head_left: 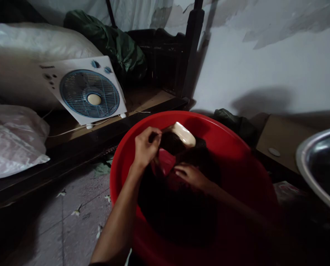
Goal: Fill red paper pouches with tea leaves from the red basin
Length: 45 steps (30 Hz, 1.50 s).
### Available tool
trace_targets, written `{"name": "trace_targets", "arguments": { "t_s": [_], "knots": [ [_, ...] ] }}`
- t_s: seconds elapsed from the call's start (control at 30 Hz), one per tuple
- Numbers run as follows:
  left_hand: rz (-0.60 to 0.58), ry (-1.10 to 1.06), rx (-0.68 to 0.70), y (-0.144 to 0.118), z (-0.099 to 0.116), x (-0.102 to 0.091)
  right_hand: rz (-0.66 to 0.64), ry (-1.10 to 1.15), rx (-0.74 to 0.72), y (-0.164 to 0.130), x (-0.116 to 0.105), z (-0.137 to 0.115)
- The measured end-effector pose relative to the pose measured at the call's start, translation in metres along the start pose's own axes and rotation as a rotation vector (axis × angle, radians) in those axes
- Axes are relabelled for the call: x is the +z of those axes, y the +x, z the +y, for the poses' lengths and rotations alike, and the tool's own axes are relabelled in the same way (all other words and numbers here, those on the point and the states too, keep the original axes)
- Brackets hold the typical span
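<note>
Dark cloth: your dark cloth (178, 147) lies bunched in the red basin (237, 155), toward its far side, with a cream soap bar (184, 133) resting on top.
Left hand: your left hand (145, 146) is curled, fingers pinching the cloth's upper edge just beside the soap.
Right hand: your right hand (191, 175) lies flatter, fingers pressed on the cloth near a red piece (165, 160) between your hands.
Basin: it sits on the floor, its inside dark.
Around you: a white box fan (88, 92) leans on a wooden ledge to the left; a metal bowl (320, 162) shows at the right edge.
</note>
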<state>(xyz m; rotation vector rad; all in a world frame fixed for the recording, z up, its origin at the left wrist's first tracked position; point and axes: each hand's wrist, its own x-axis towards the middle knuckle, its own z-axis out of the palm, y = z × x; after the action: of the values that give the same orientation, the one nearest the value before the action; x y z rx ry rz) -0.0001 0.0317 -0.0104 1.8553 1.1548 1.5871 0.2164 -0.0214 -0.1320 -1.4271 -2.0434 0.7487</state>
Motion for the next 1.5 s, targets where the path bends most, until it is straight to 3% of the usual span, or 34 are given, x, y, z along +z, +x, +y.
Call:
{"name": "trace_targets", "arguments": {
  "t_s": [0.07, 0.17, 0.23, 0.27, 0.37, 0.43, 0.53, 0.63, 0.8, 0.9, 0.97, 1.03, 1.1, 1.3, 1.4, 1.5],
  "knots": [
    [-0.070, -0.127, 0.022, -0.001, 0.005, 0.002, 0.163, 0.132, 0.027, 0.012, -0.016, -0.003],
    [0.064, -0.382, -0.087, 0.006, 0.008, -0.010, 0.408, 0.405, 0.004, 0.016, -0.042, -0.013],
    [0.126, -0.475, -0.187, 0.013, 0.007, -0.022, 0.441, 0.574, -0.038, 0.010, -0.054, -0.025],
    [0.099, -0.480, -0.242, 0.015, 0.005, -0.026, 0.403, 0.618, -0.067, 0.006, -0.057, -0.033],
    [-0.184, -0.382, -0.344, 0.017, 0.001, -0.027, 0.216, 0.601, -0.169, -0.003, -0.053, -0.057],
    [-0.297, -0.339, -0.329, 0.015, 0.000, -0.019, 0.198, 0.545, -0.186, -0.003, -0.044, -0.072],
    [-0.277, -0.372, -0.316, 0.013, 0.002, -0.008, 0.396, 0.486, -0.124, 0.002, -0.033, -0.085],
    [-0.341, -0.369, -0.313, 0.015, 0.004, -0.008, 0.586, 0.439, -0.090, 0.008, -0.033, -0.086],
    [-0.384, -0.443, -0.256, 0.014, 0.001, -0.028, 0.702, 0.427, -0.032, 0.012, -0.039, -0.077],
    [-0.571, -0.464, -0.167, 0.014, 0.000, -0.042, 0.758, 0.503, 0.109, 0.016, -0.038, -0.069],
    [-0.772, -0.317, -0.130, 0.016, 0.001, -0.047, 0.811, 0.546, 0.172, 0.018, -0.037, -0.065],
    [-0.856, -0.175, -0.130, 0.017, 0.002, -0.046, 0.851, 0.553, 0.195, 0.018, -0.039, -0.061],
    [-0.793, -0.146, -0.156, 0.017, 0.000, -0.042, 0.866, 0.512, 0.176, 0.016, -0.043, -0.058],
    [-0.294, -0.301, -0.211, 0.013, -0.022, -0.029, 0.734, 0.374, 0.086, 0.003, -0.056, -0.049],
    [-0.190, -0.300, -0.216, 0.014, -0.029, -0.024, 0.676, 0.292, -0.035, -0.005, -0.052, -0.054],
    [-0.184, -0.326, -0.205, 0.016, -0.030, -0.024, 0.670, 0.196, -0.136, -0.009, -0.049, -0.065]
  ]
}}
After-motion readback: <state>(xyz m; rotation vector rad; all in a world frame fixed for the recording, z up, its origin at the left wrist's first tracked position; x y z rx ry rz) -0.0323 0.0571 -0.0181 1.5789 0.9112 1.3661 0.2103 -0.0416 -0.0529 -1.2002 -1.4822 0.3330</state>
